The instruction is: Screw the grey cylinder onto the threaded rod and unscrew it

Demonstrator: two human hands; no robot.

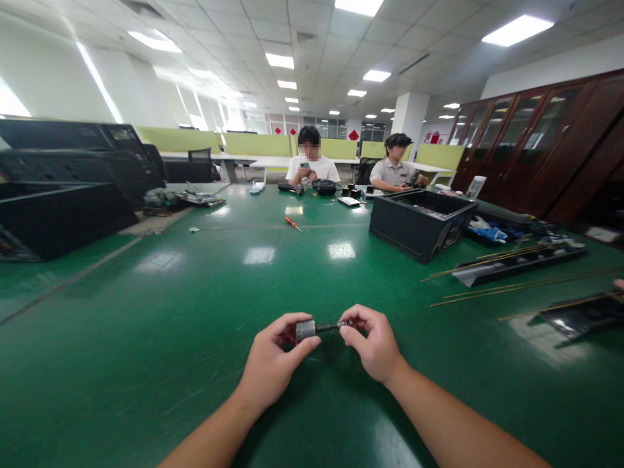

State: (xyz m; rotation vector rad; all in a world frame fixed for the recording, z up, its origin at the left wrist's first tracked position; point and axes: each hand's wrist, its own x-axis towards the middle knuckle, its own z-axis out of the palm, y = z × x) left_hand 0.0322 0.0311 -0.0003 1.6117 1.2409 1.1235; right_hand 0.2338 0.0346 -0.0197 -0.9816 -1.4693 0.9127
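Near the front of the green table, my left hand is closed around a short grey metal cylinder that looks like a small motor. A thin dark rod or lead runs from the cylinder's right side. At its far end, my right hand pinches a small metallic tip between thumb and fingers. The piece is held roughly level, a little above the tabletop. My fingers partly cover both ends, so the exact shape of the tip cannot be made out.
An orange-handled screwdriver lies farther up the green table. A black computer case stands right of it, with thin brass-coloured rods nearby. More black cases stand at left. Two people sit across the table.
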